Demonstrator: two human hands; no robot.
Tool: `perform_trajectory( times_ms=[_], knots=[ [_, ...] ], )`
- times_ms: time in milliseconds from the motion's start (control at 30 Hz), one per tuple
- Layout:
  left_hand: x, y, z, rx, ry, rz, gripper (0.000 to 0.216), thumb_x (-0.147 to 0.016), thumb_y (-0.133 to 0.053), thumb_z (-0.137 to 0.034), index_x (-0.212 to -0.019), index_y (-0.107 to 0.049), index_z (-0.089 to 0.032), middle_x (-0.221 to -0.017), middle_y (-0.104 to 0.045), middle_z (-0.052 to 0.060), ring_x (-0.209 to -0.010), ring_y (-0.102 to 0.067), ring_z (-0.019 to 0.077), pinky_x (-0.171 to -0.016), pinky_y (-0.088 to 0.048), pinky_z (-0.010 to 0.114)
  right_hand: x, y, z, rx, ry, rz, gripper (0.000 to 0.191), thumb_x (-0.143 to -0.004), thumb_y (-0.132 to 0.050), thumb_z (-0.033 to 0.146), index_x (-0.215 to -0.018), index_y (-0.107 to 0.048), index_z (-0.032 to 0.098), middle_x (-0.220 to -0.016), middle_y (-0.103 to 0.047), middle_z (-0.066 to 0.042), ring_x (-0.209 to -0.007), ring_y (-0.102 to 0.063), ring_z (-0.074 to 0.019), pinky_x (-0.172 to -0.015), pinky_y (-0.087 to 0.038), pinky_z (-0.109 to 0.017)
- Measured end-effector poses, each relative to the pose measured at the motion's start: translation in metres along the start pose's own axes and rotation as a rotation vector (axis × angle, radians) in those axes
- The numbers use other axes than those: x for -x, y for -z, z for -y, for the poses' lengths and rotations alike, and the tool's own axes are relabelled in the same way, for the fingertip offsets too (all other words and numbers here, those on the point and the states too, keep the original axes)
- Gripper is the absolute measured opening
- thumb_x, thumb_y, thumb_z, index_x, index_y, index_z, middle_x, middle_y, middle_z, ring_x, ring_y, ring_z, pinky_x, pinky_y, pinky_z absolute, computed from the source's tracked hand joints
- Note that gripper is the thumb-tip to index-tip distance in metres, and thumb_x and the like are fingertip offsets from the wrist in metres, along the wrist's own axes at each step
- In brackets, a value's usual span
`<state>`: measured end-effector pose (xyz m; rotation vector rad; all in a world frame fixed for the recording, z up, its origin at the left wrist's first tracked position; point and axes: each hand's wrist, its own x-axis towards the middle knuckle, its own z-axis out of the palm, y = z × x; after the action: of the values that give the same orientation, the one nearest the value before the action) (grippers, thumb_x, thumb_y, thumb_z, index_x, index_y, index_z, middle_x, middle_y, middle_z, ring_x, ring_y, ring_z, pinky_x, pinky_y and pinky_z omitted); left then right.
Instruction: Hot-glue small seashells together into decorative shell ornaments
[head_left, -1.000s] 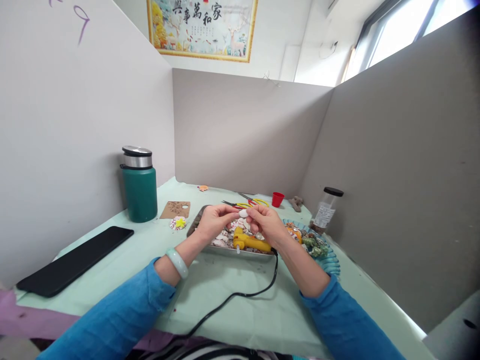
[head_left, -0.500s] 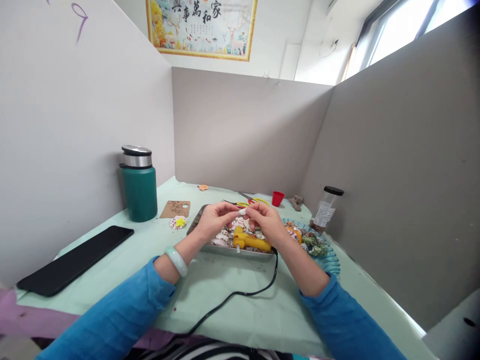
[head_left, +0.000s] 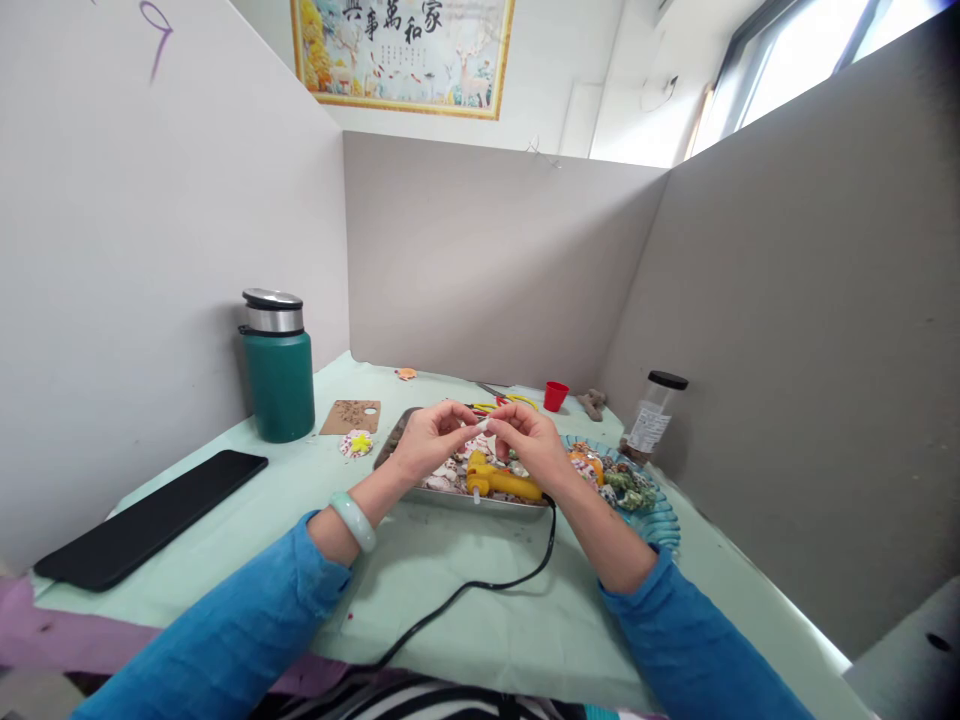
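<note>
Both my hands meet above a metal tray (head_left: 480, 508) and pinch one small white piece (head_left: 484, 424) between their fingertips, perhaps a shell; its exact kind is too small to tell. My left hand (head_left: 437, 437) has its thumb and fingers closed on the left side of the piece. From the right, my right hand (head_left: 527, 437) grips the other side. Below them the tray holds many shells (head_left: 442, 474). A yellow glue gun (head_left: 502, 481) lies across the tray's front edge, its nozzle pointing toward me.
A blue plate (head_left: 670, 520) with shells and stones stands right of the tray, near a clear jar (head_left: 651, 415). Pliers (head_left: 517, 401) and a red cup (head_left: 556, 396) lie behind. Left are a green bottle (head_left: 277, 375), black phone-like slab (head_left: 154, 520) and cardboard (head_left: 349, 416). A black cord (head_left: 469, 588) crosses the front.
My fingers have shifted slightly around the white piece, and less of it shows now. The glue gun and tray have stayed where they were.
</note>
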<state>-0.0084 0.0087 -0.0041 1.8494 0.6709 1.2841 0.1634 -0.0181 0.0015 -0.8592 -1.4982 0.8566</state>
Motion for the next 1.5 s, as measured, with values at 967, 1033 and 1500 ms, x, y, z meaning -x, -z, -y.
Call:
perform_trajectory(
  times_ms=[967, 1033, 1500],
  knots=[
    [0.0, 0.0, 0.008, -0.172, -0.218, -0.025, 0.024, -0.079, -0.062, -0.039, -0.083, -0.062, -0.015, -0.078, -0.062, 0.004, -0.062, -0.055, 0.0108, -0.058, -0.046, 0.023, 0.004, -0.001, -0.002, 0.121, 0.056, -0.025, 0.025, -0.072, -0.067, 0.04, -0.082, -0.061, 0.018, -0.055, -0.058, 0.003, -0.048, -0.054, -0.0112, -0.05, -0.044, -0.025],
    [0.0, 0.001, 0.007, -0.179, -0.223, -0.023, 0.024, -0.079, -0.061, -0.039, -0.083, -0.062, -0.015, -0.078, -0.062, 0.004, -0.061, -0.055, 0.0107, -0.058, -0.045, 0.023, 0.004, -0.001, -0.002, 0.121, 0.063, -0.02, 0.026, -0.073, -0.067, 0.041, -0.082, -0.061, 0.018, -0.054, -0.058, 0.003, -0.049, -0.054, -0.0116, -0.051, -0.045, -0.026],
    [0.0, 0.002, 0.001, -0.324, -0.351, -0.021, 0.014, -0.082, -0.058, -0.03, -0.081, -0.061, -0.017, -0.087, -0.061, 0.006, -0.075, -0.057, 0.014, -0.063, -0.047, 0.025, 0.005, -0.001, -0.002, 0.177, 0.112, 0.008, 0.022, -0.075, -0.065, 0.038, -0.084, -0.063, 0.018, -0.061, -0.06, 0.001, -0.051, -0.054, -0.0108, -0.05, -0.044, -0.025]
  ],
)
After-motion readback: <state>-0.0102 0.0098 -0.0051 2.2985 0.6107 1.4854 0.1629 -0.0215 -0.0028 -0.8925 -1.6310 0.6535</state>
